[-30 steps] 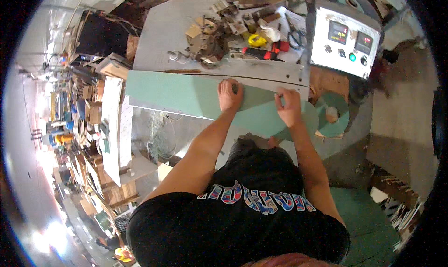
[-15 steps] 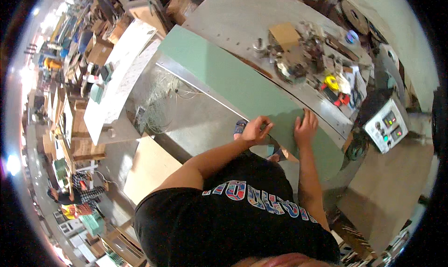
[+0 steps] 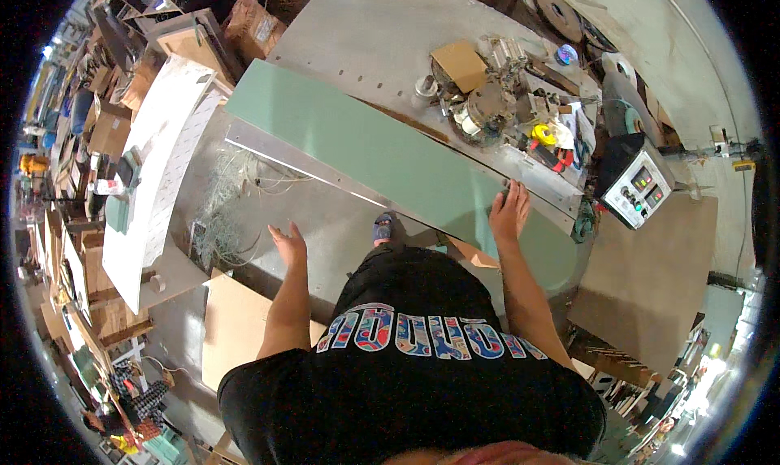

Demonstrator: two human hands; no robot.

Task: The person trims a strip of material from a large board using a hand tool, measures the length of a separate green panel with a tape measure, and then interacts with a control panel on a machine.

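A long pale green board (image 3: 366, 152) with a rounded right end lies slantwise across the metal worktable (image 3: 357, 26). My right hand (image 3: 509, 211) rests on it toward that rounded end, fingers extended to the far edge, palm down. My left hand (image 3: 288, 242) is raised off the board, over the floor to its left, with fingers apart and nothing in them. Along the near side of the board, a bare metal strip (image 3: 272, 151) of the table shows, widest toward the left end.
A machine head (image 3: 479, 112) with a cardboard piece (image 3: 461, 65) stands beyond the board, near a yellow tape measure (image 3: 543, 134). A control box (image 3: 638, 190) is at right. White sheets (image 3: 154, 164) and a tan panel (image 3: 231, 323) lie left. Tangled strapping (image 3: 223, 209) covers some floor.
My left hand has left the board's near edge, moved left and opened. My right hand stays on the board. The board's left end now exposes more of the metal strip. The view has shifted.
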